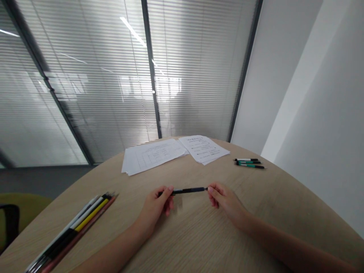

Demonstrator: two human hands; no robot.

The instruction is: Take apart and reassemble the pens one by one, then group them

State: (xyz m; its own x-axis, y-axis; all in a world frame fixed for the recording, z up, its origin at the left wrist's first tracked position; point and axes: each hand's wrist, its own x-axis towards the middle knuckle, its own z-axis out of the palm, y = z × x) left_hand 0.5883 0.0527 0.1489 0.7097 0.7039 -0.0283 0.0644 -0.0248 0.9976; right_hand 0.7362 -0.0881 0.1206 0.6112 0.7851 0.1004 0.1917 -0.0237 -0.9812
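A black pen is stretched level between my two hands, above the middle of the wooden table. My left hand pinches its left end between thumb and fingers. At the pen's right tip, the thumb and fingertips of my right hand close on the narrow point. Most of the barrel shows between the hands; both ends are partly covered by fingers.
Two stacks of printed paper, one left and one right, lie at the table's far edge. Several green, black and white pens rest at right. A bundle of longer pens lies at left, near a green chair.
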